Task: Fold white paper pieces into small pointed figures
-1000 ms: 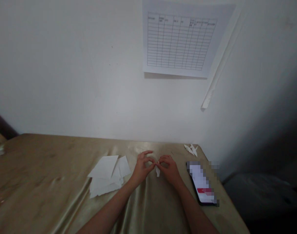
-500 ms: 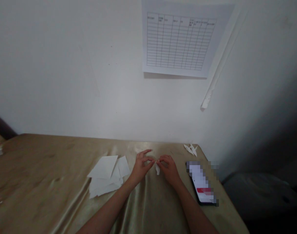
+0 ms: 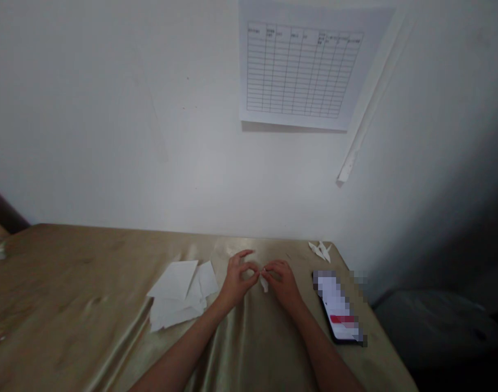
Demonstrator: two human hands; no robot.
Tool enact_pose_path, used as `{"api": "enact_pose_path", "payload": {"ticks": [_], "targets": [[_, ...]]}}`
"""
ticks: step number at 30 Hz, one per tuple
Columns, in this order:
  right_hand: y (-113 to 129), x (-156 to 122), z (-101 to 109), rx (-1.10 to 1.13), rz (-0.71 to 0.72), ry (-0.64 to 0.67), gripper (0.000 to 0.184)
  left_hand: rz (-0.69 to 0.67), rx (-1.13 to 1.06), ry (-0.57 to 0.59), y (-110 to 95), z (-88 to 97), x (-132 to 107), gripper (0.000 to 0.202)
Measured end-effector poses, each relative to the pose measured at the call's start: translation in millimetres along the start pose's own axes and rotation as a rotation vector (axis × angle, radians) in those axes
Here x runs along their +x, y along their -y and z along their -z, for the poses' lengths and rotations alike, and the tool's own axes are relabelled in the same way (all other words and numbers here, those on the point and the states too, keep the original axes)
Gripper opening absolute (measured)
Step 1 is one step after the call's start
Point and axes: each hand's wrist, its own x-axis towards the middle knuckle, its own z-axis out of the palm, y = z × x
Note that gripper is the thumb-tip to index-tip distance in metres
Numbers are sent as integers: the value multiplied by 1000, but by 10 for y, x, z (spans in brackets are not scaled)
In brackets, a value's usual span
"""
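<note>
Paper slip (image 3: 265,285) in a two-handed pinch, shaping seemingly unfinished

The small white slip hangs between the fingertips, just above or against the gold tablecloth (image 3: 110,283); its lower end points toward the person. The right hand (image 3: 283,279) has thumb and forefinger closed on its upper part. The left hand (image 3: 237,279) has thumb and forefinger brought together at the same end, apparently nipping it too, its other fingers spread and free; the exact contact is too small to make out.

Beyond the right hand, small folded paper pieces (image 3: 325,251) lie near the far corner and look finished; they overlap, so I cannot tell how many. Left of the hands, a loose pile of flat sheets (image 3: 173,280) seems unworked, so plenty appears left. A lit phone (image 3: 339,310) lies right of the right forearm. Behind, a printed table sheet (image 3: 293,71) hangs on the wall (image 3: 110,109).
</note>
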Motion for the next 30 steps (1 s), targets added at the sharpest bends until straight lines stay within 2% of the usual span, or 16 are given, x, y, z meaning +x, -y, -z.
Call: {"api": "enact_pose_path", "payload": {"ticks": [6,12,22,30], "targets": [[-41,-7,37,-38,-62,-71,23,31,-15,-76,14,4,7,4],[-75,-27,6,-99,-86,-86,23,87,-49,-169,48,34,21,12],[-69,-43,-12,-77,-98,-61,19,111,-18,-165,1,56,21,16],[-116,-39,6,-54,-95,-46,17,75,61,-145,59,72,39,15]]}}
